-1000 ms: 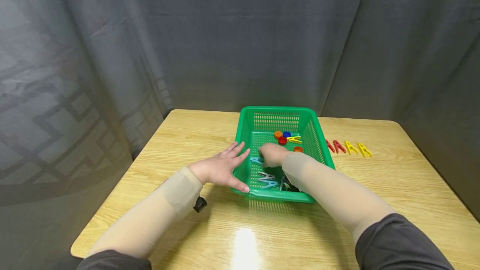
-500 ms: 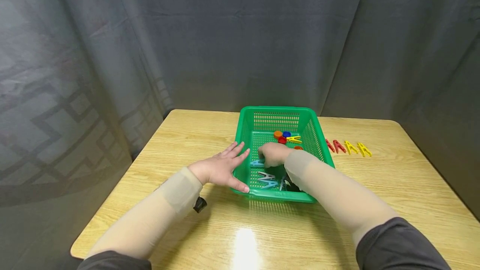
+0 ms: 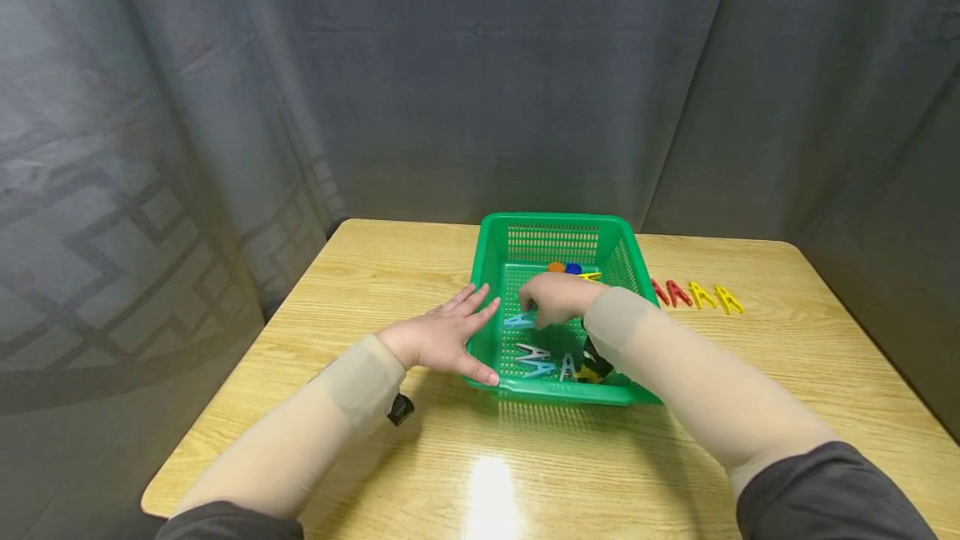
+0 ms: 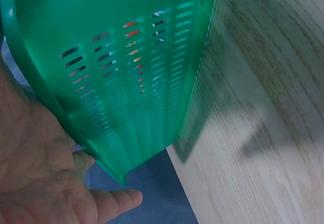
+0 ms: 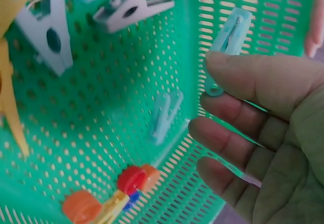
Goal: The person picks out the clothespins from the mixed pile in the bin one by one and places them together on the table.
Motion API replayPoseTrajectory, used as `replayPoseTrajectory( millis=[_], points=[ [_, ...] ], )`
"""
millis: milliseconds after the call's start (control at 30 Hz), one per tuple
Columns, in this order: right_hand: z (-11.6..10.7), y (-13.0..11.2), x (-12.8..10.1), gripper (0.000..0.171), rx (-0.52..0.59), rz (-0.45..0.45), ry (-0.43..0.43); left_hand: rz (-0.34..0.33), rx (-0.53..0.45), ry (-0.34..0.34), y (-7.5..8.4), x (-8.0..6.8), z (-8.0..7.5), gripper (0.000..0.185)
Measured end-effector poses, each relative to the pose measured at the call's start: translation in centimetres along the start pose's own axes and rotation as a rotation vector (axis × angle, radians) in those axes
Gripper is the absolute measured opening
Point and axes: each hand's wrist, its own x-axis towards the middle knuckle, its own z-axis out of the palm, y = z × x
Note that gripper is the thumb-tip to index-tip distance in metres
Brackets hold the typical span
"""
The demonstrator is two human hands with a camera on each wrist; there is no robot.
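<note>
My right hand (image 3: pixel 558 298) is inside the green basket (image 3: pixel 562 391), pinching a light blue clothespin (image 5: pixel 230 39) between thumb and index finger. The other fingers are loosely bent. Another light blue clothespin (image 5: pixel 167 118) lies on the basket floor near the side wall. Toward the basket's near end are a white clothespin (image 3: pixel 532 352), a light blue one (image 3: pixel 538 368), a grey one (image 3: pixel 567 367) and a yellow one (image 3: pixel 588 375). My left hand (image 3: pixel 442 338) rests at the basket's left rim with its fingers spread.
Bottle caps, orange (image 5: pixel 82 206), red (image 5: pixel 131 179) and blue (image 5: pixel 131 202), lie at the far end with a yellow clothespin (image 5: pixel 114 209). Red (image 3: pixel 678 293) and yellow clothespins (image 3: pixel 727 300) are lined up on the wooden table (image 3: pixel 787 340), right of the basket. Grey curtains (image 3: pixel 480 90) hang behind.
My right hand has moved slightly right and away from me inside the basket, now covering the red cap in the head view. The yellow clothespin at the near end has come into sight. My left hand stays put.
</note>
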Motion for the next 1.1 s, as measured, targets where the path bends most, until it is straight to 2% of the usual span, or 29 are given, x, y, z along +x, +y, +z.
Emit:
replayPoseTrajectory(
  millis=[533,900,1100],
  points=[
    [-2.3,1.0,-4.1,0.022,-0.013,-0.026,0.054,-0.014,-0.004,0.000,0.0,0.2,0.1,0.115],
    [-3.3,2.3,-7.1,0.022,-0.022,-0.025,0.134,-0.005,-0.005,0.008,0.1,0.3,0.2,0.114],
    [-3.7,3.5,-9.2,0.017,-0.012,-0.050,0.212,-0.003,-0.008,0.012,0.2,0.4,0.1,0.114]
  ],
)
